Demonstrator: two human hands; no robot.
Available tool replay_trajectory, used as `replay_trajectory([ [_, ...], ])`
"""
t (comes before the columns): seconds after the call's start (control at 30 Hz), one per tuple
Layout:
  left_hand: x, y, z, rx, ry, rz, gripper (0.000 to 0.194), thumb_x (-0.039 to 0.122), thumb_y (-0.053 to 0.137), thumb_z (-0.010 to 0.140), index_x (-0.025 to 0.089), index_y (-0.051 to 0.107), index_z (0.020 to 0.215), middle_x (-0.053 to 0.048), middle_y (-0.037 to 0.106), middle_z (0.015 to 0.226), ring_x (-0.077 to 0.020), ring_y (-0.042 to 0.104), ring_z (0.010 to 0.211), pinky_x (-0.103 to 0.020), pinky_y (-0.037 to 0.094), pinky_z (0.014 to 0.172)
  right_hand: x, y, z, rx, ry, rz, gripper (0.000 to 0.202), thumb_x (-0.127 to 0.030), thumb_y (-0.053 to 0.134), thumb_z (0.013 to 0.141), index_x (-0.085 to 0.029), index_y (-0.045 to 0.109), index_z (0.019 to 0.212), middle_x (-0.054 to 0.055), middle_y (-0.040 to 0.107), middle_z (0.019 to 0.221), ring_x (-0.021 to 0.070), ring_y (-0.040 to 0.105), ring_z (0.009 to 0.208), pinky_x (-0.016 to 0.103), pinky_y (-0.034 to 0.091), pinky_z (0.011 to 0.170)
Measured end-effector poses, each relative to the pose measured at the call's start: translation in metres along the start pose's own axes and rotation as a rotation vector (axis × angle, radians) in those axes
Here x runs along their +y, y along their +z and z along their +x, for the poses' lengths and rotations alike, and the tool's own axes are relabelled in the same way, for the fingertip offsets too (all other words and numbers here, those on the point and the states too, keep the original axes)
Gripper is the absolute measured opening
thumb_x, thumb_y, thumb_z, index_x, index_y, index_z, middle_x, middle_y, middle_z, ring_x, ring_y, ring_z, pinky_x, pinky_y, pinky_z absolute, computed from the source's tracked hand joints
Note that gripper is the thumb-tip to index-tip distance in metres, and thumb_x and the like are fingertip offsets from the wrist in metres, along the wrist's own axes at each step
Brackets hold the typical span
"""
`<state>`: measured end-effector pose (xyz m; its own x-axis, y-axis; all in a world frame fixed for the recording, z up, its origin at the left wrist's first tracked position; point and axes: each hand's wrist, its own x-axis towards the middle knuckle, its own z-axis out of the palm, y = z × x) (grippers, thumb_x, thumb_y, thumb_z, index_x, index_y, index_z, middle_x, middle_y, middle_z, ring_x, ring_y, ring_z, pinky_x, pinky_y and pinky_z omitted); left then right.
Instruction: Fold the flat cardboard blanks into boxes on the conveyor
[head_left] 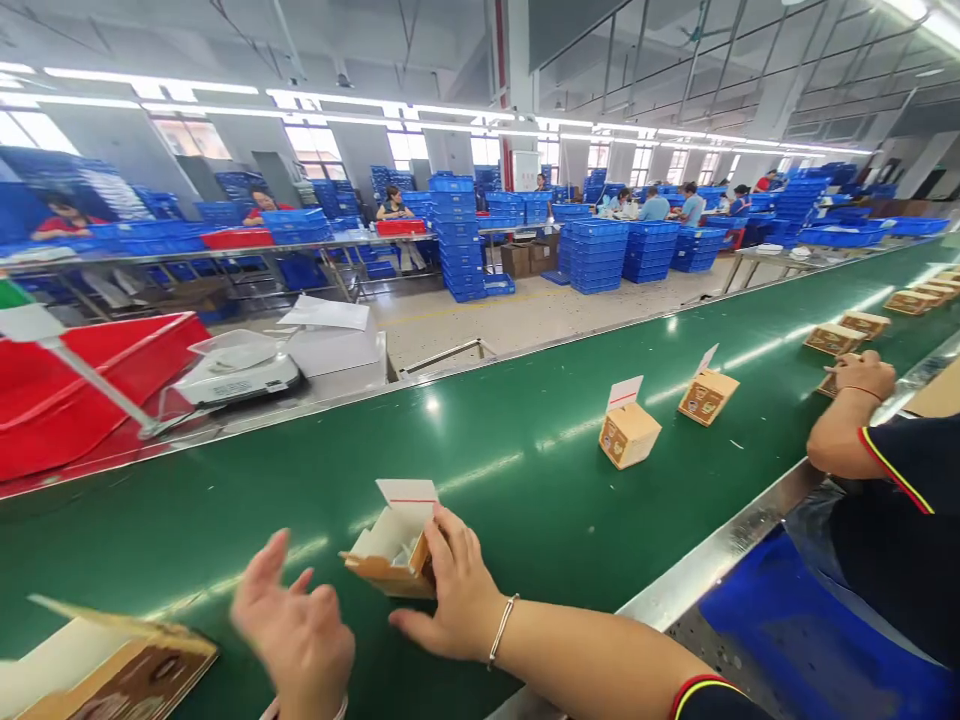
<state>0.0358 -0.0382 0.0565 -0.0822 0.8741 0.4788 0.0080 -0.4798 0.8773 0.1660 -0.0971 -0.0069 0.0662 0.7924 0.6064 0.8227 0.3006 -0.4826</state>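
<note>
At the conveyor belt's near edge, the right hand grips an open carton, steadying it, while the left hand hovers open, blurred.

The belt under my hands is deep green with a silver metal edge, and the small box at my right hand is tan cardboard, white inside, its white flap crossed by one thin red line. The boxes further along are the same tan with a brown printed panel, the tub across the belt is bright red, the scale beside it white, and the stacked crates behind are blue.
</note>
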Motion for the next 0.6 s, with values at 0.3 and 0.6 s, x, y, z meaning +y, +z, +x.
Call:
replay_trajectory([
  [0.3, -0.03, 0.021, -0.002, -0.334, -0.064, -0.018, 0.04, 0.057, 0.062, 0.076, 0.026, 0.072, 0.099, -0.009, 0.066, 0.119, -0.0332, 0.046, 0.127, -0.051, 0.026, 0.113, 0.034, -0.019, 0.022, -0.074, 0.069, 0.257, 0.066, -0.033, 0.058, 0.084, -0.019, 0.035, 0.144, 0.019, 0.026, 0.152, 0.028, 0.034, 0.139, 0.046, 0.035, 0.111],
  [0.6, -0.027, 0.049, 0.004, -0.428, -0.05, 0.103, 0.028, 0.049, 0.059, 0.077, 0.023, 0.067, 0.074, -0.008, 0.068, 0.084, -0.0278, 0.058, 0.095, -0.048, 0.044, 0.093, 0.03, -0.022, 0.041, 0.256, 0.43, 0.599, 0.025, -0.042, 0.058, 0.083, -0.018, 0.065, 0.079, 0.012, 0.052, 0.115, 0.0222, 0.057, 0.108, 0.039, 0.048, 0.096],
])
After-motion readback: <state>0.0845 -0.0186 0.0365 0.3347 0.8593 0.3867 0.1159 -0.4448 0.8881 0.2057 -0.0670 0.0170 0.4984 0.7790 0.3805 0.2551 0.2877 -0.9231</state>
